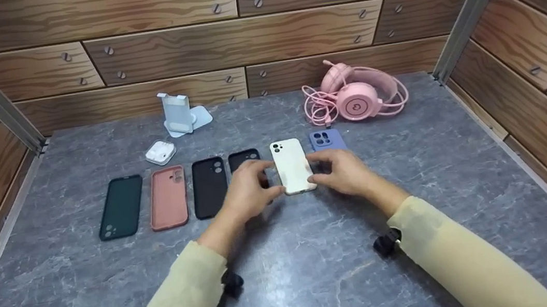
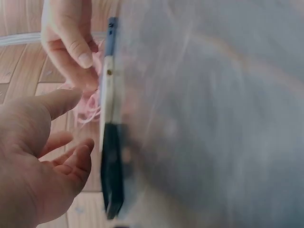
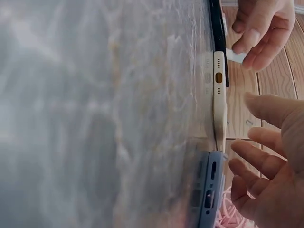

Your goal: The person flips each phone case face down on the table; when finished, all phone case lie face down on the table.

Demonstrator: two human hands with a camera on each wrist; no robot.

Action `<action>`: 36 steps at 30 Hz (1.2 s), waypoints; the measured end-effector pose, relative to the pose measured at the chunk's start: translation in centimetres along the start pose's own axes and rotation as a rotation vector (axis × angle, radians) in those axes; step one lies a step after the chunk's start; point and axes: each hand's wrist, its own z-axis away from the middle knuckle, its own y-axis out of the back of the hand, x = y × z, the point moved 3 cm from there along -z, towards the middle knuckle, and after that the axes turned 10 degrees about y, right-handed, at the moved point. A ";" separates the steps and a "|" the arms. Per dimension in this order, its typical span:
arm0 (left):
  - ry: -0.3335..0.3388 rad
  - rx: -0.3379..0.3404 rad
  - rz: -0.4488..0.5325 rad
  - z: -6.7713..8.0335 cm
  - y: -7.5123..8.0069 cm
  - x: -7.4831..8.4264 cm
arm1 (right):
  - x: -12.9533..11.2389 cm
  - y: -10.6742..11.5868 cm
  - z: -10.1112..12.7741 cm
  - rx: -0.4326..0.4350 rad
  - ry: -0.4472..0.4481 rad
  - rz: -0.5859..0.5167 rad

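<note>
A cream-white phone case (image 1: pixel 292 167) lies back side up on the grey table, its lower edge with a port cut-out seen in the right wrist view. To its left is my left hand (image 1: pixel 248 190), partly covering a black phone case (image 1: pixel 242 155). On the other side my right hand (image 1: pixel 346 173) hovers over the lower part of a blue-purple phone case (image 1: pixel 329 139). Thumbs and fingers of both hands are spread loosely near the white case's sides. Both wrist views show a gap between the fingers and the white case (image 3: pixel 219 99).
Leftward in the row lie another black case (image 1: pixel 209 190), a pink case (image 1: pixel 168 200) and a dark green case (image 1: pixel 121 208). Behind them are boxed earphones (image 1: pixel 160 152) and a pale blue stand (image 1: pixel 177 115). Pink headphones (image 1: pixel 358 101) with a coiled cable sit at the back right.
</note>
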 end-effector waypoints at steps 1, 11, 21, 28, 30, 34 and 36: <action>-0.003 0.012 0.005 0.2 0.5 -0.2 | -0.2 0.0 -0.1 0.013 -0.005 -0.009; 0.075 0.049 0.035 1.8 4.0 -3.2 | -2.5 -1.1 -1.1 0.020 0.001 -0.138; 0.143 -0.005 -0.016 2.0 4.0 -4.4 | -4.6 -3.5 -2.2 -0.004 0.000 -0.177; 0.151 -0.039 -0.028 1.9 3.9 -4.9 | -5.3 -4.8 -2.9 -0.025 -0.025 -0.150; 0.153 -0.046 -0.036 1.9 3.9 -5.1 | -5.3 -5.1 -3.1 -0.034 -0.034 -0.151; 0.137 -0.046 -0.059 1.9 3.7 -5.3 | -5.2 -5.7 -3.3 -0.053 -0.041 -0.133; 0.124 -0.043 -0.068 1.9 3.7 -5.4 | -5.1 -5.9 -3.3 -0.059 -0.035 -0.117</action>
